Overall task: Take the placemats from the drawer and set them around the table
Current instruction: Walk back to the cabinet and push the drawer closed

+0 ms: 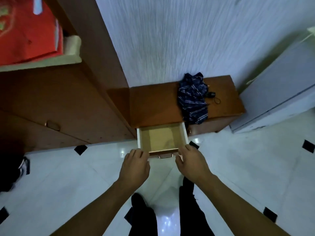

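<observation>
Looks steeply down from head height into a room corner. Largest of all, a white textured wall across the top and a glossy white tiled floor with small black diamond insets across the bottom. At left, a tall brown wooden wardrobe, with a red box on a pale shelf near its top. At right, a pale grey cabinet or appliance (too blurred to tell which), standing on the floor. Between the two, against the wall, a low brown wooden cabinet. Two bare forearms reaching up from the bottom edge, above legs in dark trousers. Draped over the right part of the cabinet top and hanging past its front edge, a crumpled dark blue cloth with pale stripes. Under the left part of the cabinet top, the drawer pulled well out over the floor, with white side walls and only its tan bottom panel showing inside; whereabouts of the placemats not to be told from here. Left hand at the drawer's front left corner, fingers curled over the edge, grasping it. Right hand at the front right corner, thumb on the front face and fingers round the side wall, likewise grasping. Between the hands, on the drawer front, a small metal handle, touched by neither. Smallest, a black corded gadget on the cabinet top just beside the cloth.
</observation>
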